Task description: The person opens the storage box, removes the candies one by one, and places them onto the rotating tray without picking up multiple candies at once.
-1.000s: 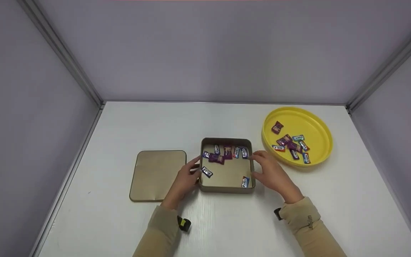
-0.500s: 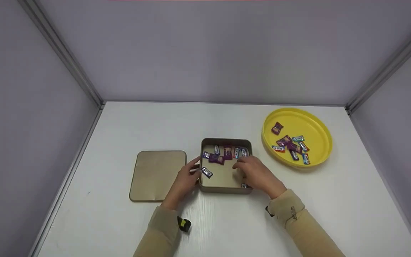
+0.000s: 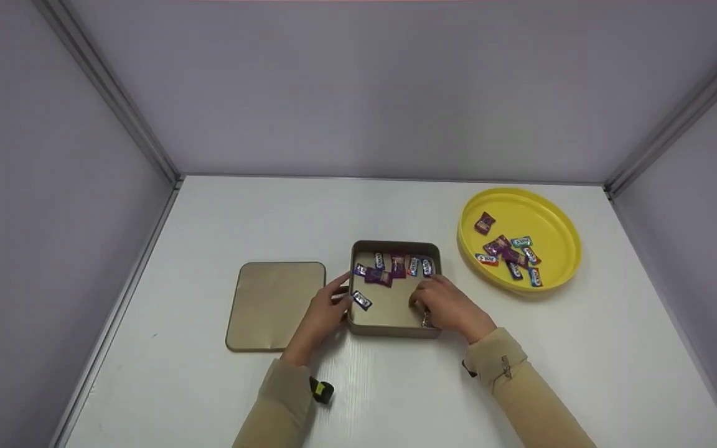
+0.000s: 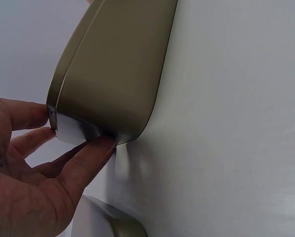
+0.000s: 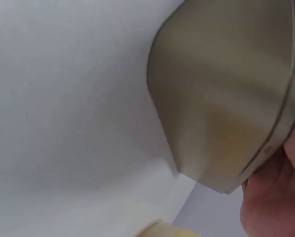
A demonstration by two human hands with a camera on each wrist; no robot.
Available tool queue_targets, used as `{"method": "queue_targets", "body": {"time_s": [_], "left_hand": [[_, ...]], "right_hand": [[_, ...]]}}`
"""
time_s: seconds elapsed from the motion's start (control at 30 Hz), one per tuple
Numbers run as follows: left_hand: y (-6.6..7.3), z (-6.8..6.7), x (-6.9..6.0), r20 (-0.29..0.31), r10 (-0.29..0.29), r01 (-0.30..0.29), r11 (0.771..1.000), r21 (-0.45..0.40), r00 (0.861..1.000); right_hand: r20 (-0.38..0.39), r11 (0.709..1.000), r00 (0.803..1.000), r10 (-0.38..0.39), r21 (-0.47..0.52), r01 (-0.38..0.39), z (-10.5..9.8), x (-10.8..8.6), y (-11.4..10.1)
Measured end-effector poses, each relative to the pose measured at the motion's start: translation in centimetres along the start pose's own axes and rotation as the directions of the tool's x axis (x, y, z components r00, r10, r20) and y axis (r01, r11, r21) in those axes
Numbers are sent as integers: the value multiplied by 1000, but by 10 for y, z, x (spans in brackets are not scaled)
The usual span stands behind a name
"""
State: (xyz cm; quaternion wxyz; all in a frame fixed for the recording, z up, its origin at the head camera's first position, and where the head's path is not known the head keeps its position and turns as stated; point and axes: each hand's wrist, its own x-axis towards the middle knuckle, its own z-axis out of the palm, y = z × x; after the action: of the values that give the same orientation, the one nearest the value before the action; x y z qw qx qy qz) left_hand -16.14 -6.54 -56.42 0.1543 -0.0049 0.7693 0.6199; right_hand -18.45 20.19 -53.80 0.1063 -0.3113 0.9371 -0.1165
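Observation:
The square gold tin point(image 3: 396, 331) holds several wrapped candies, among them a purple one point(image 3: 378, 277) and a silver-blue one point(image 3: 361, 300). My left hand point(image 3: 324, 314) touches the tin's left side from outside; in the left wrist view, the hand point(image 4: 33, 177) has its thumb and extended fingers against the tin wall point(image 4: 107, 74). Over the tin's right wall reaches my right hand point(image 3: 452, 308), fingers curled at a small candy point(image 3: 426, 320) in the near right corner and mostly covering it. The right wrist view shows part of that hand point(image 5: 275, 187) beyond the tin's side point(image 5: 211, 89).
A flat gold lid point(image 3: 276, 305) lies left of the tin, partly beneath my left forearm. Behind and to the right is a yellow round tray point(image 3: 551, 227) with several candies. Grey panels point(image 3: 396, 93) enclose the white table point(image 3: 165, 373) at the back and sides.
My right hand has moved from the tin's right rim into its near right part, its fingers curling at the corner candy, which looks tilted now. The left hand has stayed in place.

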Motion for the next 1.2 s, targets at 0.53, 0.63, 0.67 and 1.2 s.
{"method": "queue_targets", "body": {"time_s": [0.53, 0.63, 0.67, 1.2], "left_hand": [[-3, 0, 1, 6, 4, -4, 1000, -10, 1000], [-2, 1, 1, 3, -11, 11, 1000, -8, 1000], [-1, 1, 1, 4, -8, 8, 1000, -5, 1000], [0, 1, 0, 5, -21, 21, 1000, -3, 1000]], "right_hand": [[-117, 959, 992, 49, -273, -80, 15, 8, -7], [-141, 959, 989, 51, -270, -88, 19, 8, -5], [-145, 961, 988, 55, -261, -92, 20, 9, -4], [-215, 992, 975, 60, -94, -82, 28, 7, 3]]}}
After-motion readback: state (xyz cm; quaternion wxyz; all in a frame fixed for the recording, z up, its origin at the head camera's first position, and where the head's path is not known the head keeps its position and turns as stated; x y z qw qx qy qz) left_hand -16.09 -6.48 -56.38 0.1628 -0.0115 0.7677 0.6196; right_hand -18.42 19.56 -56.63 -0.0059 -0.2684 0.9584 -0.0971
